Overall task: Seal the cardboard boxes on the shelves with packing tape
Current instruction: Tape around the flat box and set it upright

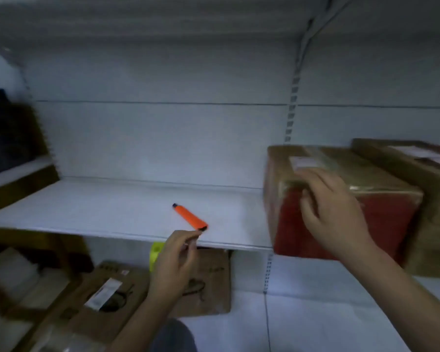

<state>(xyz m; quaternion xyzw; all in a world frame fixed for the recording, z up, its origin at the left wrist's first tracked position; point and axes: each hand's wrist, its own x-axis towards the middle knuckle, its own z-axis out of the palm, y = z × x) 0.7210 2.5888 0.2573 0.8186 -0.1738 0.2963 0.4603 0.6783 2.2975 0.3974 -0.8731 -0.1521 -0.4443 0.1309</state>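
The right hand [333, 212] is laid with fingers spread and straight on the near top edge of a taped cardboard box [346, 199] at three o'clock on the white shelf [112, 209], probably to steady or draw it. The left hand [174, 260], its grip loosely curled and empty, is held just below an orange utility knife [189, 216] at centre. More cartons [107, 295] are stored at seven o'clock. No tape roll is seen.
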